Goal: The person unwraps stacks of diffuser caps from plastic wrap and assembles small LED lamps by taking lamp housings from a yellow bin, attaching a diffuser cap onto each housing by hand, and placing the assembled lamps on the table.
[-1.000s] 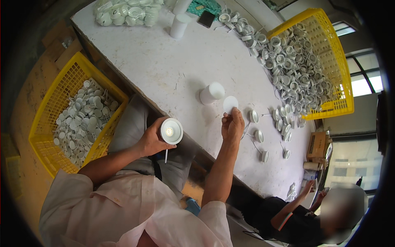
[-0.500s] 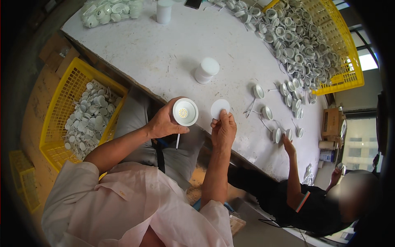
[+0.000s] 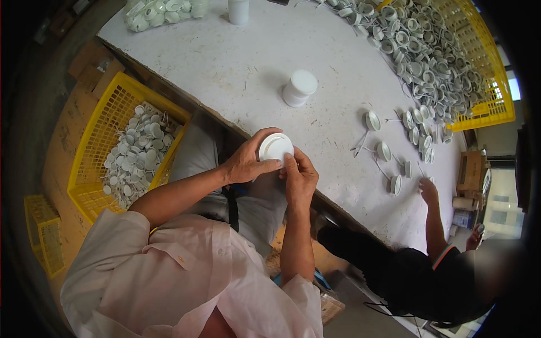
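Observation:
In front of my body, my left hand (image 3: 247, 160) is closed around a round white LED downlight housing (image 3: 267, 138). My right hand (image 3: 300, 176) pinches a flat white disc (image 3: 277, 151), thumb on top, and this disc lies over the housing's opening. Whether it sits flush all round I cannot tell. The LEDs inside are mostly covered. Beyond my hands on the table, a short stack of white discs (image 3: 298, 88) stands upright.
Several loose downlights (image 3: 384, 151) with wires lie to the right, below a large pile spilling from a tipped yellow basket (image 3: 496, 104). Another yellow basket (image 3: 84, 163) of finished-looking lights stands at left. A co-worker's hand (image 3: 428, 190) reaches over the white table (image 3: 225, 73).
My right hand has brought the disc leftward onto the housing, covering the LEDs. My hands now meet. The co-worker's hand has moved away from the nearby downlights.

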